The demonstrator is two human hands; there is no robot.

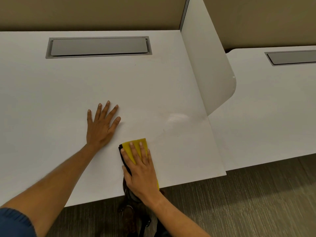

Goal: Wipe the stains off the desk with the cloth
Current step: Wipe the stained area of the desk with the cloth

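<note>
Near the front edge of the white, smooth-topped office desk (71, 86): one folded yellow cloth (135, 146) with a dark underside or dark layer showing along its left border, lying flat on the surface, its near end reaching the desk's front edge.

Stains: a faint pale smear (177, 117) beyond and to the right of the cloth, close to the divider; a few tiny dark specks farther out. Little else is distinguishable on the glossy top.

Right hand (140, 170): palm down on the cloth, fingers extended and slightly spread, pressing it flat rather than gripping; fingertips stop short of the cloth's far edge, thumb at the left border over the dark layer. Forearm enters from the lower right.

Left hand (100, 124): empty, flat on the bare desk just left of and beyond the cloth, fingers splayed wide, not touching it. Forearm runs from the lower left, with a blue sleeve (15, 223) at the corner.

Surroundings: a grey rectangular cable-tray lid (99, 47) recessed at the back of the desk; a white curved divider panel (210, 65) standing along the right edge, with a second white desk (273, 103) past it. Broad bare surface lies to the left and ahead; grey striped carpet (239, 202) shows below the front edge.
</note>
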